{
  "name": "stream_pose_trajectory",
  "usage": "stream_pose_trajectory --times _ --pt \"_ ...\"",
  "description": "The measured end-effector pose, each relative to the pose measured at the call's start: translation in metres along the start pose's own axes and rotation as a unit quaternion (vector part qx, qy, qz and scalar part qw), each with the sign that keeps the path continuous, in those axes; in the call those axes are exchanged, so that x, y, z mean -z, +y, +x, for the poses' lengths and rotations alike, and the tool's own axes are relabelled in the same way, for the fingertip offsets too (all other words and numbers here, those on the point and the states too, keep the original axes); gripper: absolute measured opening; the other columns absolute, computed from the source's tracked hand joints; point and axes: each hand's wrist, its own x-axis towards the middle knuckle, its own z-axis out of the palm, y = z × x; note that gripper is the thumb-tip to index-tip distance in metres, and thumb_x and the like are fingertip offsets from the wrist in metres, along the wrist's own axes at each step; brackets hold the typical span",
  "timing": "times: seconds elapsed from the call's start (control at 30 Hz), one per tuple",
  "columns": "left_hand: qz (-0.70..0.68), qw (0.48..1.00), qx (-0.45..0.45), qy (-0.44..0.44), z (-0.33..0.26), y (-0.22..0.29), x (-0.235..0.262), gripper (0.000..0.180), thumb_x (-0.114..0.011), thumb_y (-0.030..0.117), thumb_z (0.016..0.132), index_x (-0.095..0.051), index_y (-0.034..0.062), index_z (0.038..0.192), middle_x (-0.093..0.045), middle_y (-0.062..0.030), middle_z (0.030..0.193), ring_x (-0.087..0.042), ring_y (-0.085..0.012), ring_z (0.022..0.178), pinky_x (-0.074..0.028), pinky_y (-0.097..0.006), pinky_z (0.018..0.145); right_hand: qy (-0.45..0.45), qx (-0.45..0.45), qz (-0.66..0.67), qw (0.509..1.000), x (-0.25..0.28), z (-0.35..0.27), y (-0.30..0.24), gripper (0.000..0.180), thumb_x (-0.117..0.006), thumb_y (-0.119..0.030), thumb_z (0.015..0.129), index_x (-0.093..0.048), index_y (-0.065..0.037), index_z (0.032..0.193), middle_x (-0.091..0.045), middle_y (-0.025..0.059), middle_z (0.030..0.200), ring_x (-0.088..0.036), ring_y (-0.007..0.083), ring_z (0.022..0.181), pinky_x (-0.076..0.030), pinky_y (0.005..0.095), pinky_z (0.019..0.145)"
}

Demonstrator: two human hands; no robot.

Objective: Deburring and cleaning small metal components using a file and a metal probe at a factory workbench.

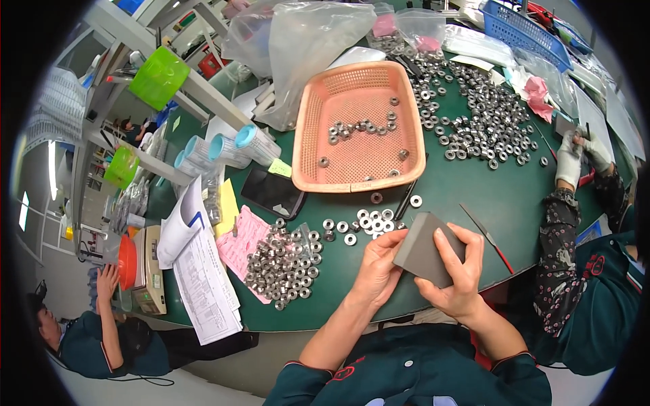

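In front of me, over the table's near edge, my right hand [462, 281] grips a grey block [433, 252], fingers spread across its face and thumb along its lower side. My left hand [376, 265] is curled closed at the block's left edge. Its fingertips meet the block there, and whatever they pinch is hidden. Just beyond the block lies a loose group of small steel rings [365, 222]. A thin pointed tool with a red handle [497, 250] rests right of my right hand. A dark pen-like stick [405, 200] lies between the rings and the basket.
A peach plastic basket [352, 169] with some rings stands ahead. Ring heaps lie at far right [491, 128] and on pink bubble wrap [237, 247] at left. Papers [206, 298], a dark phone-like slab [272, 193] and a scale [147, 271] sit left. A gloved co-worker [569, 162] works at right, another person [101, 338] at left.
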Motion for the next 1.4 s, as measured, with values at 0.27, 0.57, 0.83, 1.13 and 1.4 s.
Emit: stream_pose_trajectory --times 0.27,0.57,0.83,1.13,1.4 --pt "0.054 0.998 0.001 0.027 -0.007 -0.001 -0.003 0.027 -0.057 0.008 0.083 -0.054 -0.0049 0.107 -0.06 -0.0121 0.103 -0.058 -0.0168 0.093 -0.046 -0.028 0.083 0.006 -0.021 0.025 0.999 0.008 -0.001 -0.004 0.065 -0.074 -0.032 0.056 -0.057 -0.008 0.114 -0.049 0.0176 0.107 -0.049 0.03 0.088 -0.038 0.038 0.074" --pt "0.056 0.995 -0.012 0.076 -0.014 -0.002 -0.005 0.031 -0.06 0.016 0.082 -0.053 -0.0015 0.107 -0.06 -0.0123 0.102 -0.061 -0.0199 0.089 -0.052 -0.031 0.079 0.034 -0.037 0.06 0.997 0.008 -0.008 -0.009 0.062 -0.071 -0.029 0.061 -0.054 -0.011 0.118 -0.048 0.0158 0.108 -0.049 0.0291 0.088 -0.038 0.0381 0.076" --pt "0.034 0.994 0.014 0.101 -0.011 -0.008 0.018 0.03 -0.046 0.023 0.091 -0.051 0.0026 0.112 -0.056 -0.0117 0.108 -0.056 -0.0212 0.097 -0.049 -0.035 0.084 0.052 -0.044 0.07 0.995 0.008 -0.012 -0.005 0.063 -0.07 -0.03 0.062 -0.053 -0.011 0.12 -0.047 0.0151 0.109 -0.047 0.0288 0.088 -0.038 0.0384 0.075" --pt "0.043 0.993 0.0 0.107 -0.013 -0.01 0.01 0.032 -0.047 0.023 0.091 -0.05 0.0015 0.114 -0.056 -0.0122 0.109 -0.056 -0.0221 0.098 -0.05 -0.036 0.084 0.057 -0.044 0.075 0.995 0.007 -0.016 -0.003 0.063 -0.069 -0.032 0.063 -0.052 -0.009 0.119 -0.047 0.0154 0.11 -0.047 0.0289 0.089 -0.037 0.0391 0.076" --pt "0.058 0.994 0.003 0.096 -0.012 -0.01 0.009 0.033 -0.047 0.023 0.09 -0.049 0.0013 0.115 -0.055 -0.0125 0.109 -0.056 -0.0224 0.098 -0.05 -0.036 0.084 0.06 -0.046 0.075 0.994 0.007 -0.016 -0.002 0.064 -0.07 -0.033 0.063 -0.052 -0.009 0.12 -0.047 0.0163 0.109 -0.047 0.0293 0.089 -0.037 0.0391 0.076"
